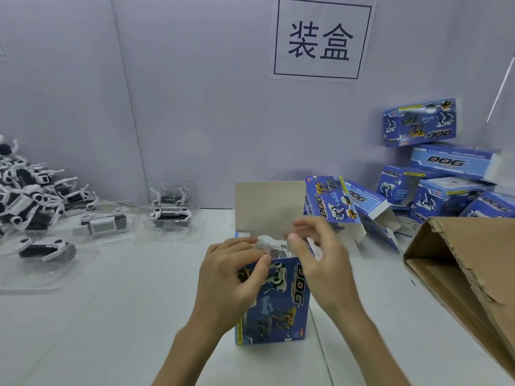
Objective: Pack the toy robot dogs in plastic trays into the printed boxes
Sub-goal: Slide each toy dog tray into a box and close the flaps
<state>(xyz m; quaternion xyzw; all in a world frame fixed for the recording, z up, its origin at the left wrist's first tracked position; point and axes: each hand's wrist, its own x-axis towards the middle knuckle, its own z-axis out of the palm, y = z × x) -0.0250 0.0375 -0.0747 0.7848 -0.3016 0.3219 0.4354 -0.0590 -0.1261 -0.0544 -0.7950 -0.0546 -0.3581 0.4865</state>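
Note:
A blue printed box stands upright on the white table in front of me, its brown top flap raised. A clear plastic tray with a toy dog sits in the box's open top. My left hand grips the box's upper left edge, thumb on the printed front. My right hand is at the upper right of the opening with fingers loosely curled and blurred; whether it holds the tray or a side flap is unclear. More toy dogs in trays lie at the left.
A heap of loose robot dogs fills the far left. Blue printed boxes are piled at the back right, one open box close behind my hands. A brown cardboard carton lies on its side at the right.

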